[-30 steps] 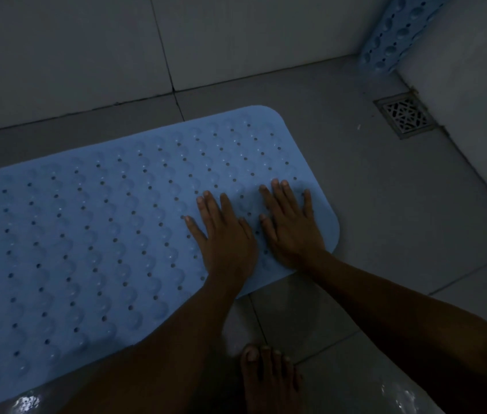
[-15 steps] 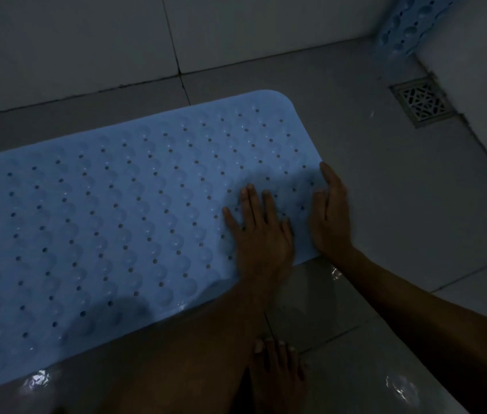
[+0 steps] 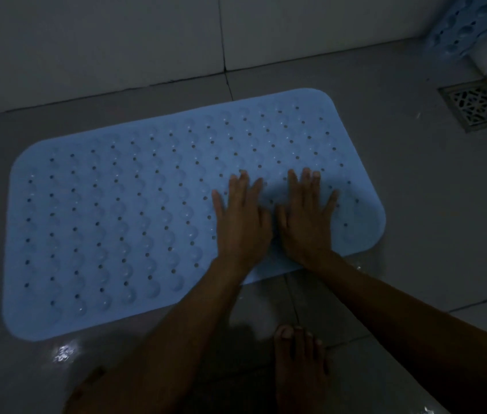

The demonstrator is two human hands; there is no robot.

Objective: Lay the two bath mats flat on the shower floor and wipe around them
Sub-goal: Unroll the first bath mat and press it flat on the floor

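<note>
Head view: blue bath mat (image 3: 134, 222) is laid flat on the shower floor (image 3: 415, 204), near the back wall. Left hand (image 3: 240, 222) and right hand (image 3: 306, 225) are pressed palm-down w/ fingers straight on the mat's right end; nothing is grasped. Second mat (image 3: 466, 25) is leaned in the far-right corner, beyond the drain (image 3: 475, 104). Mat is judged soft, floppy rubber, prob. slippery on the wet tiles; best taken by a short edge w/ both hands.

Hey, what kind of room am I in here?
Most likely a tiled bathroom or shower stall: a metal floor drain in the corner, a blue perforated bath mat flat on the wet tiled floor, and tiled walls.
</note>
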